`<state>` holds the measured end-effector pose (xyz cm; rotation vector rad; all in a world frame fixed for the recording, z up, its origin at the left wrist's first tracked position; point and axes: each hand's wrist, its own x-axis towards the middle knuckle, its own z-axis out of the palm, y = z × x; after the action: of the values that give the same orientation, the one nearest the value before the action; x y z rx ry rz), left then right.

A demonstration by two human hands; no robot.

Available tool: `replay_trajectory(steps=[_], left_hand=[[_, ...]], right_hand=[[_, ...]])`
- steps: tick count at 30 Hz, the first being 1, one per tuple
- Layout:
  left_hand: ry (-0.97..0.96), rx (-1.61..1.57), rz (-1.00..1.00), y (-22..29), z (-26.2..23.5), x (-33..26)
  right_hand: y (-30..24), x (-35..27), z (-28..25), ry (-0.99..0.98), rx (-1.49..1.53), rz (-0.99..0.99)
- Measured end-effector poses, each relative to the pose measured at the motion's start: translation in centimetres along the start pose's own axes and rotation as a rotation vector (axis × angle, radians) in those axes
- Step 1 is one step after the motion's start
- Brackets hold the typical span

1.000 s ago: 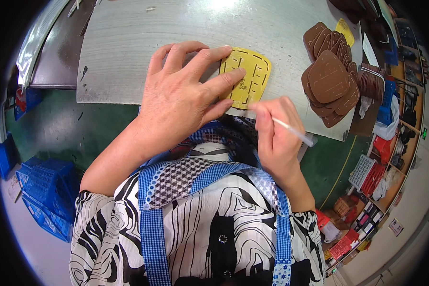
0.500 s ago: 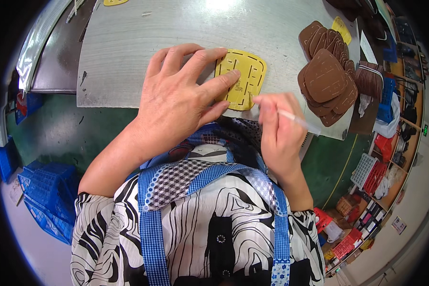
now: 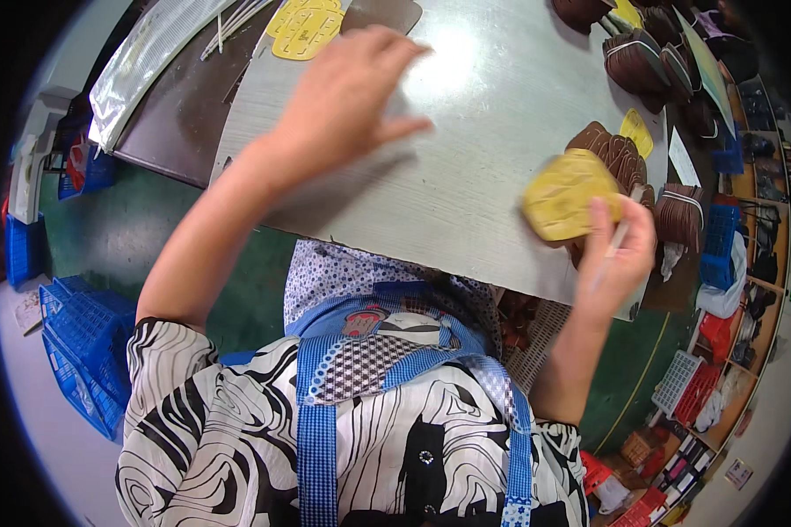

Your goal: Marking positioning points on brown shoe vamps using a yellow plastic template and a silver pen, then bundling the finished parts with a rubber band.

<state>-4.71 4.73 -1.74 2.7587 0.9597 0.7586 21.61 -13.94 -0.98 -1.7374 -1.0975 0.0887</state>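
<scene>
My right hand holds a yellow rounded template between thumb and fingers, with a thin whitish pen also in its grip. The template, slightly blurred, is above a pile of brown pieces with cut slits and partly hides it. My left hand is over the far left of the table, fingers apart and blurred, holding nothing that I can see. Just beyond its fingertips lies a flat brown piece. Several yellow templates overlap beside it.
The grey table has bundled brown pieces at the far right and another tied bundle near its right edge. Thin white sticks lie on a dark surface at left. Blue crates stand on the floor; shelves line the right.
My right hand has moved right, carrying the yellow template off the table. My left hand has let go of the template and moved away toward the far left. The view has shifted too.
</scene>
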Motion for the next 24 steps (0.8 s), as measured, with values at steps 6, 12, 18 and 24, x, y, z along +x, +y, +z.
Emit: replay_trajectory(steps=[6, 12, 18, 24], left_hand=[[-0.240, 0.171, 0.028, -0.3, -0.8, -2.7], [-0.342, -0.172, 0.154, 8.8, -1.4, -7.2], [0.025, -0.373, 0.065, 8.3, -0.6, -6.9], [-0.092, -0.256, 0.006, 8.0, -0.9, -5.8]], right_hand=[[5.5, 3.4, -6.9, 0.183, -0.385, -0.223], [-0.7, 0.3, -2.9, -0.029, 0.127, 0.128], [-1.9, -1.1, 2.5, -0.381, 0.244, 0.170], [-2.1, -1.0, 4.3, -0.407, 0.096, 0.132]])
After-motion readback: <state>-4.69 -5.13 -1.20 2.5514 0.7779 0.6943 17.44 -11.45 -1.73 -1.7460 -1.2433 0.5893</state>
